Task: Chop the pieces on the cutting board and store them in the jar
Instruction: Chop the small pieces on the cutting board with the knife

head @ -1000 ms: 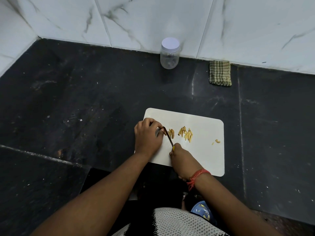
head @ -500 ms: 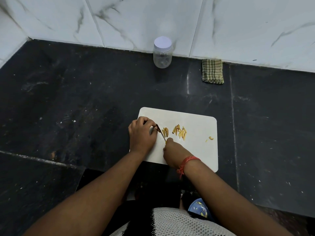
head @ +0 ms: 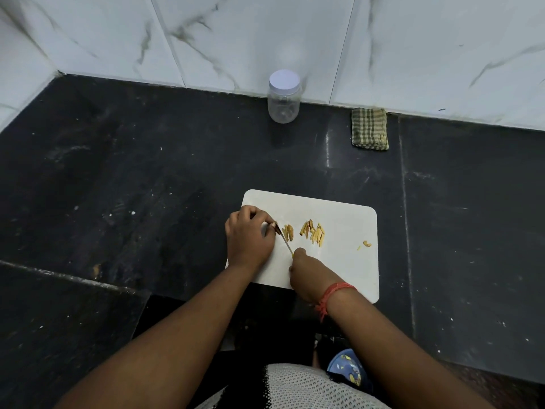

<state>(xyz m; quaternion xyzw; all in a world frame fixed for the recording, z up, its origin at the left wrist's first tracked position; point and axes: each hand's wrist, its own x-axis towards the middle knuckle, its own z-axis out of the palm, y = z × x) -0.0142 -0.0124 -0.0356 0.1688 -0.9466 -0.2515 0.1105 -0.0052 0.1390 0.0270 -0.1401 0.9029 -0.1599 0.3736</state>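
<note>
A white cutting board lies on the black counter. On it are several yellow sliced pieces, a smaller pair of slices beside the blade, and a stray bit at the right. My left hand pinches a small brown piece against the board. My right hand grips a small knife whose blade rests at that piece. A clear plastic jar with a white lid on stands at the back against the wall.
A folded green checked cloth lies at the back right near the wall. White marble wall tiles rise behind the counter. The black counter stretches to the left; its front edge steps down near my body.
The view has shifted slightly. The knife blade stays at the piece under my left fingers, with my right hand a little lower on the board. The sliced pieces lie as before.
</note>
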